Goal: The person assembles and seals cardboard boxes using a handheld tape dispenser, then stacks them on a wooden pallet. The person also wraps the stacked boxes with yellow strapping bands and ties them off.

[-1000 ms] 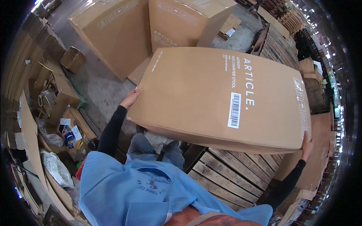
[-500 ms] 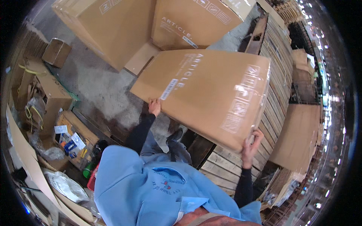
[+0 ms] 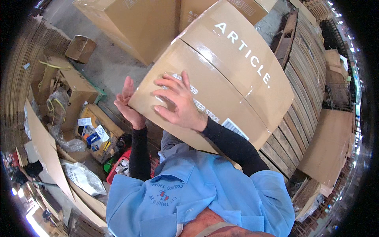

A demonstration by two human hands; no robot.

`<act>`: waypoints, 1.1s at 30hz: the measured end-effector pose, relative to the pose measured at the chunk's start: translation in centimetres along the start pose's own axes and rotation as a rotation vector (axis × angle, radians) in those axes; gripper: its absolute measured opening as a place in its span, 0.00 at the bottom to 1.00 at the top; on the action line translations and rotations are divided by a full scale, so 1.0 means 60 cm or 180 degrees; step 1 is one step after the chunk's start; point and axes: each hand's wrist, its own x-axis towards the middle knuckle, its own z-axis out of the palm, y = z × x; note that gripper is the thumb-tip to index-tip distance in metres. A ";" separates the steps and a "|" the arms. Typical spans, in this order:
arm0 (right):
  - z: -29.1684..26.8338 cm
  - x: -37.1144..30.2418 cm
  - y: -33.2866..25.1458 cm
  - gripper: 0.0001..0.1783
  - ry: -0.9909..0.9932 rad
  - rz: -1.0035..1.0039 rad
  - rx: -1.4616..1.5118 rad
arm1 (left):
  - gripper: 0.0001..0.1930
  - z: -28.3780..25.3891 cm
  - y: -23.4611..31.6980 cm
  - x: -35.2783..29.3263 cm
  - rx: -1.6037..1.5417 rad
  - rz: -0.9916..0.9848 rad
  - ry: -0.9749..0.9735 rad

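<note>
A large brown cardboard box fills the middle of the view, tilted, with a taped seam across the face turned to me. White print and a barcode label mark that face. My left hand is at the box's left corner, fingers stretched upward and apart, palm against the edge. My right hand reaches across my body and lies spread on the box face near that same corner. Neither hand is wrapped round anything. The box's underside is hidden.
Two more big cartons stand beyond the box. On the right lies a slatted wooden pallet, with a cardboard sheet beside it. At left are a small carton, stacked flat cardboard and a tool-covered box.
The box has been turned, so a different, taped face shows toward me. My right hand has left the right-hand edge and crossed to the left end; my left hand has shifted left and up.
</note>
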 end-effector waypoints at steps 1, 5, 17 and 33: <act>-0.006 0.013 -0.003 0.18 -0.0150 -0.0061 0.0099 | 0.22 0.013 0.024 -0.010 0.0422 0.0408 -0.0200; -0.087 -0.003 0.025 0.17 0.0030 0.0423 0.1500 | 0.11 0.022 0.042 -0.001 0.1386 0.0864 -0.0169; -0.414 -0.512 0.141 0.35 0.2931 0.2963 0.0243 | 0.09 0.133 0.013 0.135 0.1011 0.0262 -0.0812; -0.285 -0.305 0.115 0.37 0.3012 0.2823 0.2175 | 0.10 0.007 0.036 0.223 0.1142 -0.0045 -0.0392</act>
